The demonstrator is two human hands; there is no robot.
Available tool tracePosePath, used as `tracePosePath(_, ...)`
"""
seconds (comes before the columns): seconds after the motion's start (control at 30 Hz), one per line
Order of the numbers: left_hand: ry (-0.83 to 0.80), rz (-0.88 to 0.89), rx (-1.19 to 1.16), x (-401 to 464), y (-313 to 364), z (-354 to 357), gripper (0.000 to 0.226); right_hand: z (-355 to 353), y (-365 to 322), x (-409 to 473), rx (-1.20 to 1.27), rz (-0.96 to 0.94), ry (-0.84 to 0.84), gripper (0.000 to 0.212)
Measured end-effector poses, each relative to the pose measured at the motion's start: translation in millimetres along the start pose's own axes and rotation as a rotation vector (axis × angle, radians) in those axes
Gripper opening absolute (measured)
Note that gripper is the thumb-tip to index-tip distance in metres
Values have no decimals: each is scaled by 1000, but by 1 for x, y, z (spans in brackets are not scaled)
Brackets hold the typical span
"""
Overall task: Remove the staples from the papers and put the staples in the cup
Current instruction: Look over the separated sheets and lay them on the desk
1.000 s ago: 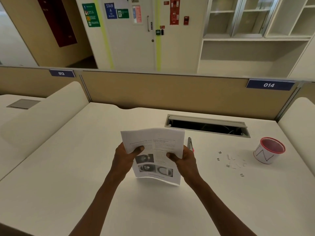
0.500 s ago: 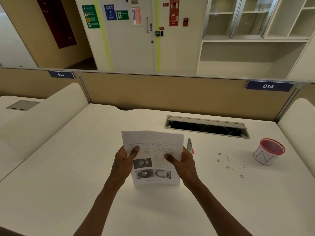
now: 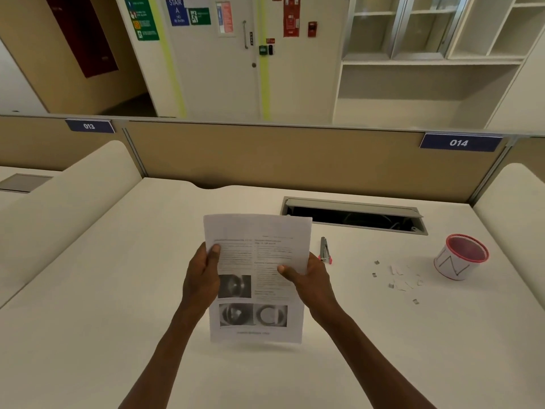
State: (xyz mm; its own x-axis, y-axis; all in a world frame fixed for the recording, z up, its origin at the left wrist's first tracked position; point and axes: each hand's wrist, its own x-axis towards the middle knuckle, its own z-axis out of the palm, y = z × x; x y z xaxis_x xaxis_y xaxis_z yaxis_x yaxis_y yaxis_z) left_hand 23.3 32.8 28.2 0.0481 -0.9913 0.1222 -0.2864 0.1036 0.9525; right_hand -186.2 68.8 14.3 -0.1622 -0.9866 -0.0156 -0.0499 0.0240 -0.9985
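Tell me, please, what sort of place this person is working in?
Most likely an open-plan office: a white desk with a cable hatch, a partition bearing a numbered seat tag 014, and a stair door with safety signs behind.

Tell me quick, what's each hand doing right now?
Left hand: grips the papers at their left edge.
Right hand: grips the papers at their right edge.

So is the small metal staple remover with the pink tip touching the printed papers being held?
Apart. The head view shows bare desk between the staple remover and the right edge of the papers.
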Motion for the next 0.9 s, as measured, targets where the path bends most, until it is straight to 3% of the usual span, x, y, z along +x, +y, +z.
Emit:
tracePosePath(0.1,-2,27,46,11,-2,-6,25,-2,0,7,-15,72,-105,27)
tracePosePath(0.17,-29,13,33,18,-5,-9,25,-9,3,18,34,173,-122,35)
tracePosePath(0.27,-57,-32,31,25,-11,-12,24,-29,16,47,34,322,57,47)
tracePosePath(0.4,-99,-66,90,36,-19,-15,23,-59,49,97,-346,298,275,34)
tracePosePath(0.5,-128,-95,119,45,-26,-16,29,-73,70,125,-682,294,280,34)
tracePosePath(0.57,-143,-98,134,50,-28,-14,27,-78,79,137,-810,290,263,46)
tracePosePath(0.77,-191,-95,186,63,-37,-6,25,-78,98,157,-926,331,221,52)
tracePosePath(0.9,-230,-83,219,69,-41,-3,25,-74,100,161,-971,335,199,39)
